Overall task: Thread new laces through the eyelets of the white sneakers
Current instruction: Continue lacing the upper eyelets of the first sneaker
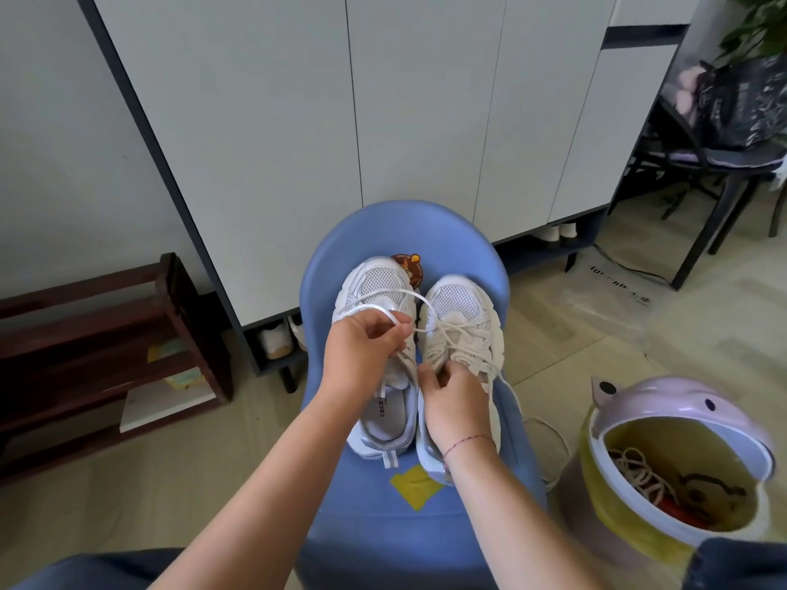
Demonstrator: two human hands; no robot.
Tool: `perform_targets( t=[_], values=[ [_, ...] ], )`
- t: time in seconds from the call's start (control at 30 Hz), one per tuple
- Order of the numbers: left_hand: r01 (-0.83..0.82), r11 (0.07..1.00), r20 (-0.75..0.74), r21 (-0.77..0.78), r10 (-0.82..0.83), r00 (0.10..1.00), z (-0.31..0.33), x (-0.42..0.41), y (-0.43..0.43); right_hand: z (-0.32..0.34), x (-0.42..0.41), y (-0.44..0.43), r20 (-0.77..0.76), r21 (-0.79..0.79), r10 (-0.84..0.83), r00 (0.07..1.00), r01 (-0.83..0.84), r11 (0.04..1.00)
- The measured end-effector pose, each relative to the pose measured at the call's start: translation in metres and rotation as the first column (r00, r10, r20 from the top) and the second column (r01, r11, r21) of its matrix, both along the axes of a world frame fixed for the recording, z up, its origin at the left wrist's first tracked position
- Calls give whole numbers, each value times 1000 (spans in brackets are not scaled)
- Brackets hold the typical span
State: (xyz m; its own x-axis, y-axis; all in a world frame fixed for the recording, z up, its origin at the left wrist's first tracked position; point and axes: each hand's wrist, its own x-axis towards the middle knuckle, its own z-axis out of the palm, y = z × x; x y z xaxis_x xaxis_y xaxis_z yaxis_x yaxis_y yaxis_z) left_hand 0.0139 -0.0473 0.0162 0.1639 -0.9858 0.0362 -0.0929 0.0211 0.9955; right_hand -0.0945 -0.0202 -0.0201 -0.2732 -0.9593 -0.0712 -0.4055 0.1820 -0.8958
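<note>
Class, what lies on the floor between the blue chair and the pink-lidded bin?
A loose cream lace loops there, between chair and bin, in the head view.

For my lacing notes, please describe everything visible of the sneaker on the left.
The left sneaker is white, with a mesh toe, a grey insole bearing dark letters and a striped heel tab. It stands on the blue chair, toe away, beside the other sneaker. A white lace loops over its toe; the left hand pinches that lace.

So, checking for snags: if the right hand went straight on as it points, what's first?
Most likely the crossed laces on the right-hand sneaker, directly ahead of the right hand; depth is unclear.
</note>
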Motion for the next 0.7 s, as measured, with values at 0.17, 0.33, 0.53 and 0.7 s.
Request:
perform_targets(
  t=[0.17,0.33,0.53,0.7],
  values=[
    [39,999,161,-21,-35,986,-6,0,-1,-12,3,6,192,-123,-106,976,131,984],
    [63,998,223,-15,-58,973,-12,-4,-4,-10,7,4,407,-94,-197,892,256,962],
    [3,1000,192,-22,1,981,-17,-5,-9,-8,14,-4,482,-34,-240,843,292,956],
    [19,1000,247,-19,-14,969,-20,-10,-14,-23,1,-11,681,90,-243,690,249,964]
  ],
)
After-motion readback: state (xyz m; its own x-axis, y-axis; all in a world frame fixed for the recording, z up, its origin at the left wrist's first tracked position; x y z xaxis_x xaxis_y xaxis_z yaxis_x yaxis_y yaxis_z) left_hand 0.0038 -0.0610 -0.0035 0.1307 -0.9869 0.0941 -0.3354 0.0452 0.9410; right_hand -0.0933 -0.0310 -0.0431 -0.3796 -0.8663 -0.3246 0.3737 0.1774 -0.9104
